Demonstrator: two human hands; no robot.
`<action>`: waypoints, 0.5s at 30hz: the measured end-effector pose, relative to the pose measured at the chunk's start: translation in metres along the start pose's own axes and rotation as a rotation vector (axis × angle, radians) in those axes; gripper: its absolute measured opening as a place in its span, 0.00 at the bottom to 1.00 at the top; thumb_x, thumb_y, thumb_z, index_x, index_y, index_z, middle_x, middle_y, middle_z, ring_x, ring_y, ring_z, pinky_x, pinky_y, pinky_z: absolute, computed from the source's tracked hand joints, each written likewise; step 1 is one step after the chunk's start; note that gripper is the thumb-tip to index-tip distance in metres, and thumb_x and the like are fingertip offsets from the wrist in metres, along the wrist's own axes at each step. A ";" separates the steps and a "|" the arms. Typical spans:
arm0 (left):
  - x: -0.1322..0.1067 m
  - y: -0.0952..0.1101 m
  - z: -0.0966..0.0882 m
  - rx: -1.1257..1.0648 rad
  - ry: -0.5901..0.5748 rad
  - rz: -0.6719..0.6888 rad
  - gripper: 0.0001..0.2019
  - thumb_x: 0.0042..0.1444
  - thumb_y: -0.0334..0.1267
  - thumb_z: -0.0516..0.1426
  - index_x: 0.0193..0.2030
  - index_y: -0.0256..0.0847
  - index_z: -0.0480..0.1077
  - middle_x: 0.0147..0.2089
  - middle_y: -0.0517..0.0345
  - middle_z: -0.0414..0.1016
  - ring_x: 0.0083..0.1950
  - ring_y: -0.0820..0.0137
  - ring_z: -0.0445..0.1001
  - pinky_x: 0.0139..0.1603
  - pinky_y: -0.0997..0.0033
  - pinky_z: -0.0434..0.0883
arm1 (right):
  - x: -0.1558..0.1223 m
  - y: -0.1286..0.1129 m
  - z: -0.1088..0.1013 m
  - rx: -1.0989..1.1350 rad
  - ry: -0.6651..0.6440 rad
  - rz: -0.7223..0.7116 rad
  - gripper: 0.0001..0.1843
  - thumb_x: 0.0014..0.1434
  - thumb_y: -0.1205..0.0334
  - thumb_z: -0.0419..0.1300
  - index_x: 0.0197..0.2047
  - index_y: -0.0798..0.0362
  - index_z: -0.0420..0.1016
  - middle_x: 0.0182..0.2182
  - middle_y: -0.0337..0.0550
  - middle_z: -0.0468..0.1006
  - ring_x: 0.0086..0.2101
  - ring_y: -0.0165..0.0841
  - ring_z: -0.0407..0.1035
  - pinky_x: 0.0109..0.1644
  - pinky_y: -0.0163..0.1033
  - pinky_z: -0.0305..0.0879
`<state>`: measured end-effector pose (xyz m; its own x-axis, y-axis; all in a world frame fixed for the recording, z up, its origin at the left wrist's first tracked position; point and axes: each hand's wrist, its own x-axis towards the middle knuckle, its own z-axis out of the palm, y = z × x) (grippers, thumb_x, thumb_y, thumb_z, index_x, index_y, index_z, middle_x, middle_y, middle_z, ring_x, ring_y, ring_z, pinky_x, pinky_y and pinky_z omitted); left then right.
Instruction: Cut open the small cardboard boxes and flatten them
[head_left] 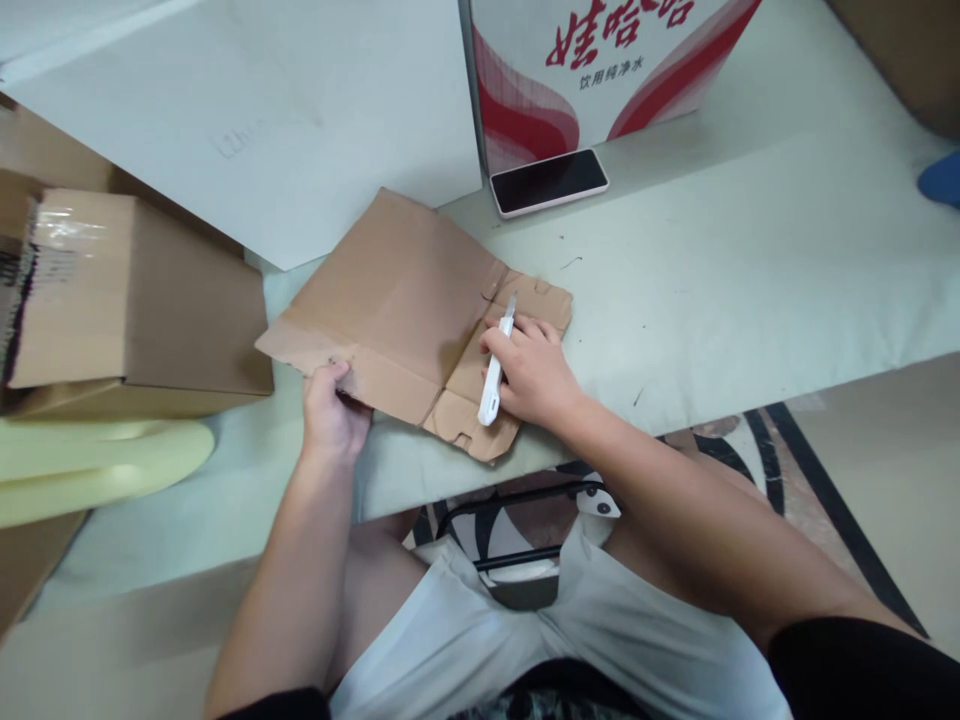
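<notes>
Cardboard [409,300] under knife [495,375], phone [549,181] beyond, box [142,300] left

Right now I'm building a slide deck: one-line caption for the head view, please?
Right hand holds a white utility knife on a flattened cardboard piece; left hand grips its near edge.
</notes>
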<state>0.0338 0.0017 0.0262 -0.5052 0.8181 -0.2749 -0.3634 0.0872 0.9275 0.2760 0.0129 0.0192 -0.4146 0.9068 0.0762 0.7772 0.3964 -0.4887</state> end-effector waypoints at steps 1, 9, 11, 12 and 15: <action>0.000 0.000 0.000 -0.006 -0.002 0.002 0.18 0.36 0.38 0.65 0.37 0.42 0.69 0.40 0.60 0.78 0.47 0.66 0.75 0.49 0.70 0.71 | 0.000 0.000 0.000 -0.001 0.000 0.002 0.16 0.63 0.67 0.56 0.52 0.50 0.73 0.63 0.55 0.77 0.64 0.54 0.64 0.66 0.61 0.56; -0.001 0.000 0.002 -0.009 0.015 -0.001 0.15 0.34 0.38 0.64 0.34 0.44 0.73 0.40 0.60 0.80 0.43 0.67 0.77 0.41 0.73 0.75 | 0.001 0.000 0.002 0.002 0.020 -0.004 0.16 0.62 0.68 0.55 0.52 0.49 0.73 0.63 0.54 0.78 0.64 0.54 0.65 0.67 0.60 0.56; -0.001 0.001 0.002 0.005 0.010 -0.001 0.16 0.34 0.39 0.64 0.34 0.44 0.72 0.39 0.59 0.80 0.43 0.67 0.77 0.40 0.74 0.75 | 0.001 0.000 0.001 -0.002 0.019 0.000 0.15 0.62 0.68 0.56 0.52 0.49 0.73 0.63 0.53 0.78 0.63 0.53 0.65 0.66 0.59 0.55; -0.001 0.001 0.002 0.009 0.009 -0.004 0.16 0.33 0.39 0.64 0.34 0.44 0.72 0.39 0.59 0.80 0.43 0.67 0.77 0.40 0.74 0.75 | 0.002 0.000 0.001 -0.002 0.023 0.000 0.15 0.62 0.68 0.56 0.51 0.49 0.74 0.62 0.53 0.79 0.63 0.53 0.65 0.66 0.59 0.55; -0.001 0.002 0.002 0.004 0.020 -0.021 0.17 0.32 0.40 0.65 0.33 0.44 0.72 0.39 0.59 0.80 0.43 0.67 0.77 0.39 0.73 0.75 | 0.004 0.000 0.001 0.009 0.039 -0.026 0.14 0.61 0.67 0.56 0.50 0.50 0.74 0.52 0.54 0.83 0.56 0.50 0.70 0.63 0.56 0.58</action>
<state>0.0347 0.0024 0.0287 -0.5133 0.8042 -0.2995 -0.3708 0.1069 0.9225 0.2741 0.0161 0.0187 -0.4158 0.9012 0.1223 0.7623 0.4188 -0.4935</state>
